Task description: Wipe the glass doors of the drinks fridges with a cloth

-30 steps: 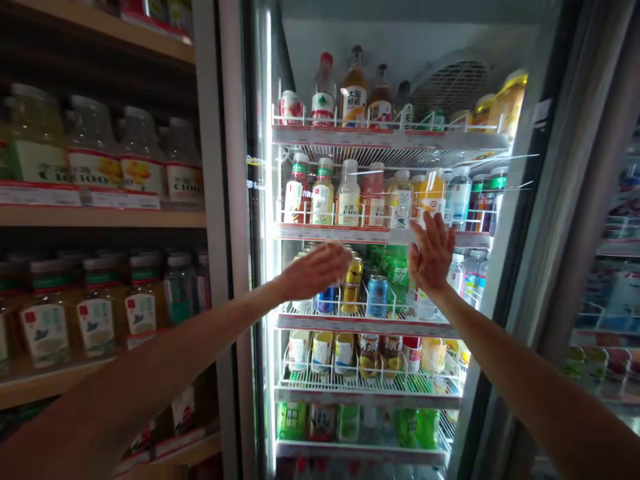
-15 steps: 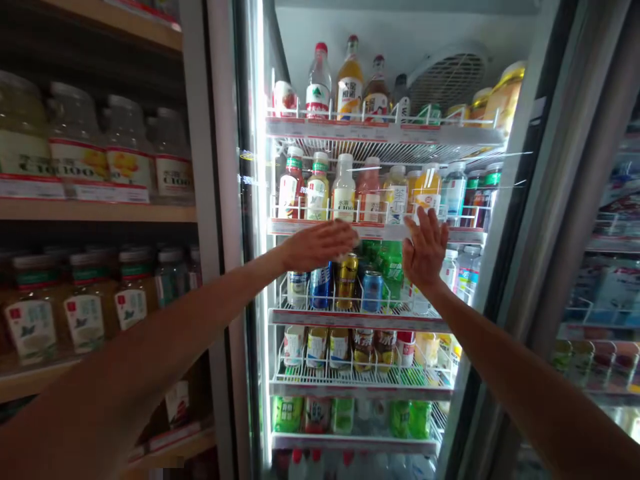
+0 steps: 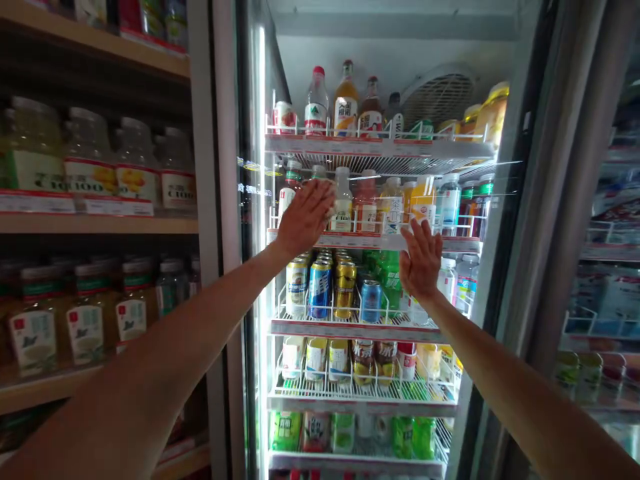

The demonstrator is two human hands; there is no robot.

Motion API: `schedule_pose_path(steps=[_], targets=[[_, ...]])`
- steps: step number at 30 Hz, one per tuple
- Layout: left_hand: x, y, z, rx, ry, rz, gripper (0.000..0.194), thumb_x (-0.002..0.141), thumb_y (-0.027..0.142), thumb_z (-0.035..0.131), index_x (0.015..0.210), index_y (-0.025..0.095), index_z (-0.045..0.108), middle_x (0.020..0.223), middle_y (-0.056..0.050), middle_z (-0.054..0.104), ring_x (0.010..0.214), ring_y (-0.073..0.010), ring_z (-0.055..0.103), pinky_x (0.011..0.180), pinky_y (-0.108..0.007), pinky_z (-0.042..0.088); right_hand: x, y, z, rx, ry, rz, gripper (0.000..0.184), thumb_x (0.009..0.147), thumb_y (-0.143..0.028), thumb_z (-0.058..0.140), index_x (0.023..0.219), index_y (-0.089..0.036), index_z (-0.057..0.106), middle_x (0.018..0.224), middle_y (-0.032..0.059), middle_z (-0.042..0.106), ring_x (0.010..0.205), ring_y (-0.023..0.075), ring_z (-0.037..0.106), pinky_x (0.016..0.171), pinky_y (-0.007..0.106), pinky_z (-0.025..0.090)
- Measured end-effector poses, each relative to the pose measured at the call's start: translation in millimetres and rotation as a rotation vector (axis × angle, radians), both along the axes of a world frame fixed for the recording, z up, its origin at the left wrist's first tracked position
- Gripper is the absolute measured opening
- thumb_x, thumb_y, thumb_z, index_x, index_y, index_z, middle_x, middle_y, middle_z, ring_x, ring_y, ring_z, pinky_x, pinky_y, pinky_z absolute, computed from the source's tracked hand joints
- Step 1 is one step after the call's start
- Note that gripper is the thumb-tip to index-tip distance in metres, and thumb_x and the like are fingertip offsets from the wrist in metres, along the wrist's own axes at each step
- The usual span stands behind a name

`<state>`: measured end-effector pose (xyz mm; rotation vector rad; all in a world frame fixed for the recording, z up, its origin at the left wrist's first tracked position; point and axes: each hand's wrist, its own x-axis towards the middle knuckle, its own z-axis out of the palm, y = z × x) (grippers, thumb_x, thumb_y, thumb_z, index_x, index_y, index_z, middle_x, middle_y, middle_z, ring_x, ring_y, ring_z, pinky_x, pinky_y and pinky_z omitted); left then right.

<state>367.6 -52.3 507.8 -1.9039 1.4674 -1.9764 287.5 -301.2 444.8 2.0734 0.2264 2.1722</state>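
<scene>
My left hand is stretched out flat in front of the fridge's upper middle shelf, fingers together. Under its fingers a pale edge of cloth shows; most of it is covered by the hand. Faint reflections mark a glass door between me and the drinks, and the cloth appears to lie against it. To the right, my right hand is raised with its fingers apart, palm towards the glass, holding nothing. Whether its palm touches the glass I cannot tell. Behind the hands stand juice bottles and drink cans.
Wooden shelves with rows of bottles stand close on the left. A metal door frame runs down the right side, with another stocked fridge beyond it. Inside, wire shelves carry bottles and cans on several levels.
My left hand has moved up and a little left with the cloth, now over the bottle row. The right hand stays nearly in place, while the view has tilted slightly upward.
</scene>
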Motion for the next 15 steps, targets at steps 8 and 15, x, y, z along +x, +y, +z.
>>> schedule_pose_path(steps=[8,15], targets=[[-6.6,1.3,-15.3,0.344,-0.160,-0.061,0.038,0.091,0.024,0.034,0.128,0.027,0.041,0.140,0.006,0.040,0.136,-0.0074,0.017,0.115,-0.028,0.023,1.2,-0.6,0.2,-0.020,-0.032,0.000,0.044,0.088,-0.028,0.033,0.131,-0.024,0.039,0.142,0.0063,0.039,0.136,0.0218,0.026,0.109,0.048,0.022],[-9.6,-6.0,-34.4,0.469,-0.137,-0.043,0.039,0.092,0.027,0.031,0.130,0.021,0.040,0.143,-0.001,0.035,0.138,-0.0167,0.015,0.115,-0.038,0.020,0.8,-0.2,0.5,0.000,-0.004,-0.018,0.044,0.087,-0.030,0.034,0.130,-0.023,0.042,0.142,0.0052,0.038,0.136,0.0216,0.026,0.108,0.049,0.022]])
